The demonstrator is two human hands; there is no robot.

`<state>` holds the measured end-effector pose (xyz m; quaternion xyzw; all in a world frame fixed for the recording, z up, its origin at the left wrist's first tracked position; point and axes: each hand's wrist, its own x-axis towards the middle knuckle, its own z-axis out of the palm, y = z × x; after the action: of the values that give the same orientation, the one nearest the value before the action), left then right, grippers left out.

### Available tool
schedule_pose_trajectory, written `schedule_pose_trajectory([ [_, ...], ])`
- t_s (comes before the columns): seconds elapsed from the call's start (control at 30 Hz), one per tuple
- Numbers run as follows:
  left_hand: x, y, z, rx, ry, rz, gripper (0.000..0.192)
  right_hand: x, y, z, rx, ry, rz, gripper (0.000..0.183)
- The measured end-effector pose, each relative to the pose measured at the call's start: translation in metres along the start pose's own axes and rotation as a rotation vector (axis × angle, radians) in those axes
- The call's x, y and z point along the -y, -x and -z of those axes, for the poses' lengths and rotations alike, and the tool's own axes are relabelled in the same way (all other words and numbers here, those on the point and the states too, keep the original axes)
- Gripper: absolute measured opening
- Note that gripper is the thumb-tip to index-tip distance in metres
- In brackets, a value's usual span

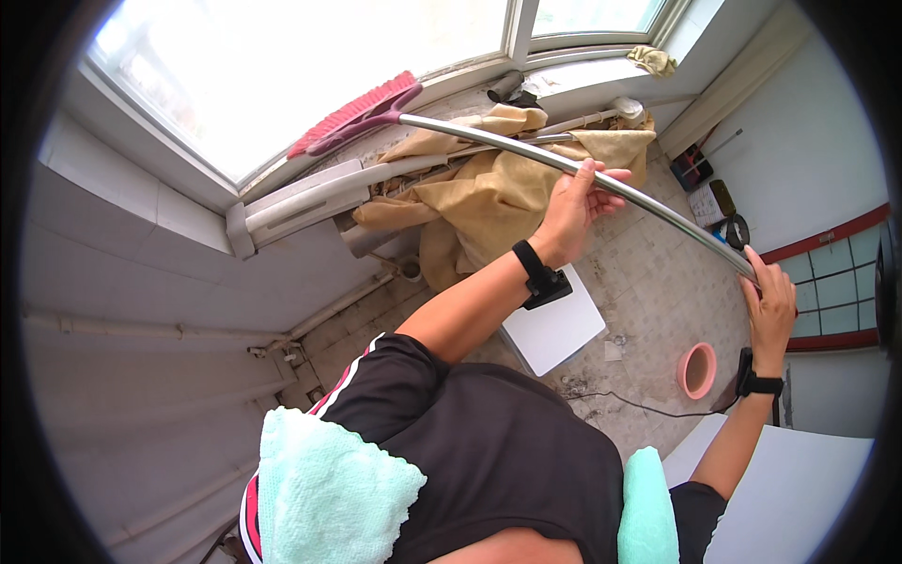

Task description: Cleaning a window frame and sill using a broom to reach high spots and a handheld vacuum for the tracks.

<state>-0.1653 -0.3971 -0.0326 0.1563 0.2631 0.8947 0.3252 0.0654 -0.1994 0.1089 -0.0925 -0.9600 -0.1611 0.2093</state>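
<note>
A long metal-handled broom stretches across the view, its pink-red bristles against the base of the window. The purple broom head is tilted on the sill. Partway along the metal handle, my left hand supports it between thumb and fingers. At the handle's far end, my right hand grips the tip. Black bands with small devices circle both wrists. Below my left hand hangs a crumpled tan cloth, draped over a white rail.
A white board lies low in front of me, over the tiled floor. A pink bucket and a dark cable are to the right. A dark cylinder and a rag rest along the sill.
</note>
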Motion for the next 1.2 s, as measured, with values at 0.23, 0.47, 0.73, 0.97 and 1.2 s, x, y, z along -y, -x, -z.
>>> schedule_pose_trajectory([
  [0.23, -0.009, -0.035, 0.018, 0.013, -0.043, 0.139, 0.035, 0.012, -0.011, -0.008, -0.019, 0.051, -0.002, 0.041],
  [0.47, 0.009, -0.08, 0.007, 0.169, -0.009, 0.252, 0.037, 0.02, 0.006, 0.009, -0.07, 0.25, -0.116, 0.042],
  [0.73, 0.034, -0.078, -0.008, 0.254, -0.025, 0.394, 0.028, 0.033, 0.047, 0.022, -0.03, 0.288, -0.258, 0.041],
  [0.97, 0.031, -0.054, -0.01, 0.161, -0.023, 0.28, 0.028, 0.035, 0.055, 0.021, -0.018, 0.212, -0.242, 0.041],
  [1.2, 0.035, -0.056, -0.004, 0.196, -0.069, 0.33, 0.027, 0.051, 0.075, 0.01, -0.004, 0.239, -0.356, 0.04],
])
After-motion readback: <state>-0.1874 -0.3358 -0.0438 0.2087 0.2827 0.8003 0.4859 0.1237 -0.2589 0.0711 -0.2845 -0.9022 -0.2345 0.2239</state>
